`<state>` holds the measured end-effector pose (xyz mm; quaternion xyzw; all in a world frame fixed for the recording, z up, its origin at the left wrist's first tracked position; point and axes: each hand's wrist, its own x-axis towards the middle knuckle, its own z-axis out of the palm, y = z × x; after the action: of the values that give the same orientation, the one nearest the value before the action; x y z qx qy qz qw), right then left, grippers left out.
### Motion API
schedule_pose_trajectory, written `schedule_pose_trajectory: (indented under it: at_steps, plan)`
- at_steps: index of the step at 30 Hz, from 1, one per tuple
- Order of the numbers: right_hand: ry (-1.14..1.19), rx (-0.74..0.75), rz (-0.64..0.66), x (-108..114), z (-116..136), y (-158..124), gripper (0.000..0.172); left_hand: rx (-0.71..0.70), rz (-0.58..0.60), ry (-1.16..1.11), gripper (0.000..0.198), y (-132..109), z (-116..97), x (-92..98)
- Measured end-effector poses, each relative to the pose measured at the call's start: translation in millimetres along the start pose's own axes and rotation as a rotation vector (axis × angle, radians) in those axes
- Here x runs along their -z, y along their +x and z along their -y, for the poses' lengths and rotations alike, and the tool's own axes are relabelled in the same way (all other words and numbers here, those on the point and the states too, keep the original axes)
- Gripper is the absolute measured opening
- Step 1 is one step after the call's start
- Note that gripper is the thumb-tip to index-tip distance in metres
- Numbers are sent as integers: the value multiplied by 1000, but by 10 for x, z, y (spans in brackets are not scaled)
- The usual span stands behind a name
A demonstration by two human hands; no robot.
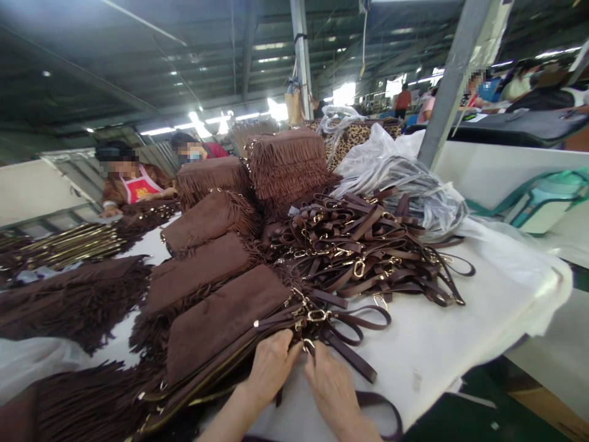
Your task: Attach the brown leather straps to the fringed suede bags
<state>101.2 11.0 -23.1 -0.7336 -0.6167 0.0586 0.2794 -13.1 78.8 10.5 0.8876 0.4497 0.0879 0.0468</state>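
Note:
In front of me lies a dark brown suede bag (225, 319) with a gold zip along its edge, on top of a stack of similar bags. My left hand (270, 363) is closed at the near right corner of this bag, its thumb pointing toward a gold clasp (308, 345). My right hand (330, 383) pinches that clasp from the other side, fingertips close to the left thumb. A brown strap loop (384, 402) shows beside the right hand. Just above both hands sit more gold buckles (316, 315) and straps. The fingers partly hide what the left hand grips.
A heap of brown straps (359, 245) lies behind my right hand on the white table (442, 344). Fringed bags (289, 166) are piled further back, beside clear plastic wrapping (405, 184). Co-workers (138, 181) sit at the far left; a metal post (453, 86) rises at right.

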Motion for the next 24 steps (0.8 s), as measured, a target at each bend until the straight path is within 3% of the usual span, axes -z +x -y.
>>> schedule_pose_trajectory:
  at_steps: [5, 7, 8, 10, 12, 16, 21, 24]
  plan:
    - [243, -5, 111, 117, -342, -102, 20, -390, -233, 117, 28, -424, 124, 59]
    - [256, -3, 120, 79, -423, -113, 23, -406, -336, 210, 36, -516, 198, 131]
    - [247, 7, 121, 51, -446, -116, 24, -340, -359, 261, 38, -526, 236, 168]
    - [222, 30, 117, -4, -470, -123, 23, -141, -324, 327, 40, -484, 299, 234]
    - [210, 44, 102, -39, -479, -131, 21, -29, -196, 321, 42, -400, 337, 287]
    - [225, 128, 78, -31, -491, -137, 20, 24, 13, 201, 42, -255, 342, 383]
    - [171, 177, 32, 26, -465, -128, 20, 147, 49, 202, 30, -90, 415, 499]
    - [162, 192, 19, 29, -446, -136, 21, 117, 64, 202, 45, -16, 549, 595]
